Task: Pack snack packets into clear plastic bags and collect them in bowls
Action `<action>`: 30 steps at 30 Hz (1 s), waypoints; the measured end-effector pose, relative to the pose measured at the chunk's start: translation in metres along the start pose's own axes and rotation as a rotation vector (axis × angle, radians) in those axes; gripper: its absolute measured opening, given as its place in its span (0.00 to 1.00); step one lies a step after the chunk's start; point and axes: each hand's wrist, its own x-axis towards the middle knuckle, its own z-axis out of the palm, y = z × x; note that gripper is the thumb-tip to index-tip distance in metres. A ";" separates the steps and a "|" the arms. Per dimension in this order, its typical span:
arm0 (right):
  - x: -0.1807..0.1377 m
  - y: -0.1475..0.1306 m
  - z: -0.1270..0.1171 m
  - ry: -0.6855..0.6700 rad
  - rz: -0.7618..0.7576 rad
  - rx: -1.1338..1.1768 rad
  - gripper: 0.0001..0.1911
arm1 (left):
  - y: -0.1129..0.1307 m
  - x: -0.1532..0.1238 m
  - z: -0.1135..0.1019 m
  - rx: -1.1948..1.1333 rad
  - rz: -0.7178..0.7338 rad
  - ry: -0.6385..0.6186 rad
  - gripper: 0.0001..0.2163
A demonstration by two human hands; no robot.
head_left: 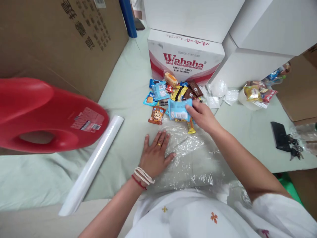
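Observation:
My left hand (155,152) lies flat, fingers spread, on the left edge of a clear plastic sheet (195,158) spread on the pale green cloth. My right hand (203,115) reaches forward and grips a light blue snack packet (178,110) at the near edge of a pile of wrapped snacks (173,92). The pile holds blue, brown, yellow and orange packets, among them a brown cookie packet (156,115).
A white Wahaha carton (184,56) stands behind the pile. A red plastic jug (47,115) and a roll of clear film (91,165) lie at left before a brown cardboard box (61,36). A phone (279,135), keys (296,150) and more snacks (256,92) are at right.

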 end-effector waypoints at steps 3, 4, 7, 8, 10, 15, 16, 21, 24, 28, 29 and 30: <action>-0.062 0.016 -0.011 -0.272 0.166 0.294 0.27 | 0.000 0.000 0.002 0.005 0.008 0.009 0.34; -0.079 0.020 -0.010 -0.336 0.209 0.252 0.27 | 0.000 0.000 0.002 0.009 0.007 0.008 0.34; -0.114 0.025 0.000 -0.284 0.249 -0.210 0.21 | 0.001 -0.001 0.004 0.028 -0.006 -0.002 0.34; -0.120 0.023 0.001 -0.236 0.222 -0.365 0.20 | 0.002 -0.001 0.004 0.035 -0.008 -0.006 0.34; -0.125 0.019 0.003 -0.242 0.072 -0.527 0.24 | 0.003 -0.001 0.005 0.047 -0.010 -0.013 0.35; -0.117 0.017 0.005 -0.545 -0.277 -0.607 0.36 | 0.004 -0.001 0.006 0.078 -0.021 -0.038 0.35; -0.117 0.018 0.004 -0.546 -0.252 -0.623 0.35 | 0.004 -0.001 0.006 0.084 -0.028 -0.043 0.35; -0.127 0.010 -0.018 -0.431 -0.034 -0.548 0.35 | 0.008 -0.006 0.007 0.098 -0.074 -0.058 0.35; -0.131 -0.005 -0.019 -0.400 0.002 -0.539 0.34 | 0.011 -0.008 0.008 0.091 -0.097 -0.044 0.35; -0.125 -0.006 0.013 -0.461 -0.037 -0.578 0.32 | 0.010 -0.009 0.007 0.058 -0.118 -0.005 0.34; -0.124 -0.002 0.019 -0.474 -0.045 -0.568 0.33 | 0.009 -0.010 0.006 0.044 -0.128 0.006 0.34; -0.126 0.003 0.023 -0.475 -0.049 -0.539 0.35 | 0.007 -0.011 0.005 0.029 -0.138 0.015 0.34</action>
